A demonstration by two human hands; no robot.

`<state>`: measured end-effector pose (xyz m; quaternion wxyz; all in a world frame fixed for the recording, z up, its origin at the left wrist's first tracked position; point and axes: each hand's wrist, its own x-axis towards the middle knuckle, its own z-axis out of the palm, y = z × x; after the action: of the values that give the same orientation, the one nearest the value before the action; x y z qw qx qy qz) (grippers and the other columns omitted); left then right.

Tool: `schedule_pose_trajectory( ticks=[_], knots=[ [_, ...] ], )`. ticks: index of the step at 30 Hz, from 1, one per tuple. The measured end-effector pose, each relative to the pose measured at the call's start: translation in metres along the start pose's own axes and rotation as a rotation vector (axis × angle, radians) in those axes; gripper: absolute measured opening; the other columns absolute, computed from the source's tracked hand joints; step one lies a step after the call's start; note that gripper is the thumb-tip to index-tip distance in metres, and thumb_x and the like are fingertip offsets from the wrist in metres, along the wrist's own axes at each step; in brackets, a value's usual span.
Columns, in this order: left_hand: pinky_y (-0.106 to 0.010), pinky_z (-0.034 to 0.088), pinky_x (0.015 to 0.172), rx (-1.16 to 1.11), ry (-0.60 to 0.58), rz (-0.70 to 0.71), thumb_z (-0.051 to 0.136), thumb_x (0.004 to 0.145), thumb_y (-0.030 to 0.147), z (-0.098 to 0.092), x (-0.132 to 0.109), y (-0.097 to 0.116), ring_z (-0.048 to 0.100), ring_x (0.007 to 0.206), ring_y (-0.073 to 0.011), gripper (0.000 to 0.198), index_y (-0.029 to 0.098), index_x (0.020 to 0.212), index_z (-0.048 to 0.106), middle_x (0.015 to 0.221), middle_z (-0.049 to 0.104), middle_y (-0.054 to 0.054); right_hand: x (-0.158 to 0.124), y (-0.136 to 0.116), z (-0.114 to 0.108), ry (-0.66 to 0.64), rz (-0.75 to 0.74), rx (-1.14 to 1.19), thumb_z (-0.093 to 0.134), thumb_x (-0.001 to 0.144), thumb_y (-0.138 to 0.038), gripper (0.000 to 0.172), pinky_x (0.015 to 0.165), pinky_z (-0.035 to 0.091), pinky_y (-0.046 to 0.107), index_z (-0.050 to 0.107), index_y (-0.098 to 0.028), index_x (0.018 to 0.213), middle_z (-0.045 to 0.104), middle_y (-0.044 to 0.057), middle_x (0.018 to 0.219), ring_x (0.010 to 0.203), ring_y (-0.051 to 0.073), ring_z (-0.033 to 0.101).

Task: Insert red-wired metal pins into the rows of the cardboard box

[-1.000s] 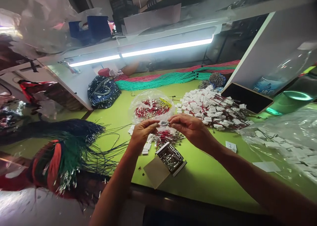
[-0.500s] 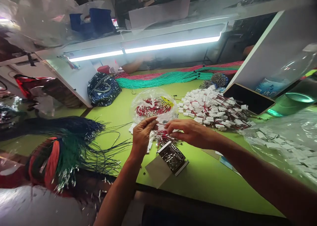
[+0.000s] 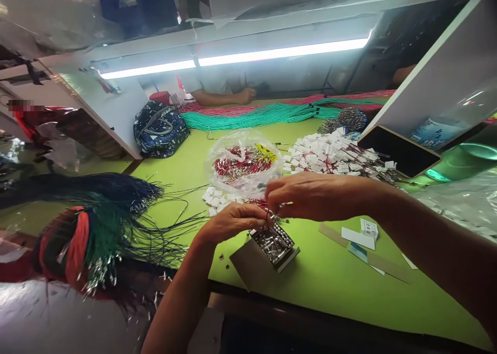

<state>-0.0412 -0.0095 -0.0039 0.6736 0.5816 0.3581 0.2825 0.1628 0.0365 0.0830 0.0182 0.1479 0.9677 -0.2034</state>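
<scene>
My left hand [image 3: 233, 221] pinches a short red wire [image 3: 267, 215] between thumb and fingers, just above a small box of metal parts [image 3: 274, 244]. From the right, my right hand [image 3: 297, 194] comes over with curled fingers, closed at the upper end of the same wire; its fingertips are partly hidden. Behind the hands stands a clear plastic bag [image 3: 213, 152] with bundled red wires [image 3: 243, 166] inside. Loose red wires with metal ends lie under my right hand, mostly covered by it. White connectors [image 3: 214, 198] lie beyond my left hand.
A heap of white connectors on red wires [image 3: 326, 155] lies back right, beside a phone [image 3: 399, 151]. Dark and green wire bundles [image 3: 112, 214] hang over the left edge. Teal wires [image 3: 248, 118] stretch across the back, near another person's forearm [image 3: 225, 98]. Paper scraps [image 3: 359, 238] lie at right.
Both hands have moved down and right, from in front of the bag to above the parts box. The view has tilted downward, and the other person's forearm now shows clearly behind.
</scene>
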Motion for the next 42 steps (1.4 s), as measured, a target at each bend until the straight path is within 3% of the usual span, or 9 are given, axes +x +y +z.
schedule_pose_trajectory(
  ticks=[2, 4, 6, 8, 10, 15, 26, 31, 42],
  knots=[
    [-0.024, 0.045, 0.066, -0.062, 0.051, 0.014, 0.07, 0.072, 0.027, 0.0, -0.002, 0.001, 0.057, 0.067, -0.0104, 0.015, 0.014, 0.077, 0.072, 0.075, 0.068, -0.004, 0.002, 0.001, -0.001, 0.196, -0.071, 0.074, 0.05, 0.088, -0.02, 0.015, 0.078, 0.044, 0.029, 0.063, -0.018, 0.08, 0.06, 0.006, 0.104, 0.091, 0.015, 0.058],
    [-0.022, 0.044, 0.06, -0.192, 0.172, 0.041, 0.072, 0.069, 0.027, 0.002, -0.001, 0.001, 0.056, 0.059, -0.0086, 0.015, 0.013, 0.072, 0.07, 0.069, 0.067, -0.003, 0.002, 0.001, 0.005, 0.512, -0.035, 0.127, 0.053, 0.087, -0.023, 0.012, 0.085, 0.045, 0.032, 0.064, -0.021, 0.082, 0.061, 0.005, 0.113, 0.101, 0.018, 0.058],
    [-0.021, 0.044, 0.056, -0.36, 0.309, 0.072, 0.076, 0.064, 0.028, 0.005, 0.002, 0.0, 0.056, 0.054, -0.0077, 0.019, 0.012, 0.069, 0.066, 0.066, 0.066, -0.002, 0.002, 0.0, 0.019, 0.785, 0.08, 0.176, 0.054, 0.088, -0.025, 0.011, 0.082, 0.048, 0.032, 0.064, -0.022, 0.085, 0.066, 0.004, 0.103, 0.094, 0.017, 0.061],
    [-0.02, 0.045, 0.053, -0.515, 0.406, 0.079, 0.079, 0.059, 0.028, 0.007, 0.005, -0.002, 0.057, 0.052, -0.0077, 0.025, 0.012, 0.068, 0.062, 0.065, 0.065, -0.002, 0.002, -0.003, 0.039, 0.9, 0.166, 0.221, 0.055, 0.087, -0.023, 0.009, 0.071, 0.051, 0.028, 0.064, -0.021, 0.085, 0.068, 0.002, 0.083, 0.075, 0.014, 0.064],
    [-0.019, 0.047, 0.052, -0.612, 0.455, 0.072, 0.082, 0.056, 0.026, 0.009, 0.009, -0.003, 0.059, 0.051, -0.0081, 0.03, 0.013, 0.07, 0.06, 0.064, 0.066, -0.001, 0.003, -0.006, 0.06, 0.89, 0.187, 0.247, 0.055, 0.086, -0.021, 0.01, 0.062, 0.051, 0.024, 0.065, -0.02, 0.085, 0.069, 0.001, 0.076, 0.066, 0.012, 0.063],
    [-0.02, 0.051, 0.054, -0.686, 0.507, 0.094, 0.083, 0.053, 0.019, 0.014, 0.013, -0.004, 0.064, 0.054, -0.0105, 0.034, 0.015, 0.072, 0.055, 0.066, 0.068, -0.001, 0.007, -0.007, 0.091, 0.981, 0.196, 0.219, 0.056, 0.085, -0.017, 0.009, 0.063, 0.052, 0.023, 0.065, -0.019, 0.087, 0.071, 0.002, 0.08, 0.067, 0.013, 0.065],
    [-0.022, 0.053, 0.057, -0.627, 0.539, 0.094, 0.085, 0.048, 0.024, 0.019, 0.017, -0.006, 0.065, 0.055, -0.0119, 0.036, 0.014, 0.068, 0.056, 0.064, 0.069, -0.002, 0.007, 0.0, 0.094, 0.993, 0.221, 0.214, 0.054, 0.086, -0.019, 0.01, 0.061, 0.05, 0.024, 0.063, -0.019, 0.082, 0.07, 0.002, 0.075, 0.067, 0.013, 0.064],
    [-0.023, 0.052, 0.057, -0.572, 0.577, 0.114, 0.085, 0.049, 0.026, 0.021, 0.018, -0.008, 0.064, 0.055, -0.012, 0.032, 0.014, 0.066, 0.061, 0.064, 0.07, -0.002, 0.007, 0.002, 0.095, 0.967, 0.197, 0.057, 0.051, 0.087, -0.017, 0.014, 0.057, 0.046, 0.023, 0.061, -0.018, 0.078, 0.066, 0.001, 0.068, 0.06, 0.012, 0.06],
    [-0.023, 0.052, 0.06, -0.476, 0.629, 0.133, 0.082, 0.055, 0.027, 0.025, 0.017, -0.012, 0.065, 0.057, -0.0123, 0.025, 0.014, 0.068, 0.067, 0.067, 0.072, -0.003, 0.009, 0.011, 0.112, 1.015, 0.072, -0.158, 0.049, 0.088, -0.012, 0.016, 0.072, 0.051, 0.028, 0.063, -0.021, 0.086, 0.069, 0.005, 0.083, 0.076, 0.015, 0.064]
  ],
)
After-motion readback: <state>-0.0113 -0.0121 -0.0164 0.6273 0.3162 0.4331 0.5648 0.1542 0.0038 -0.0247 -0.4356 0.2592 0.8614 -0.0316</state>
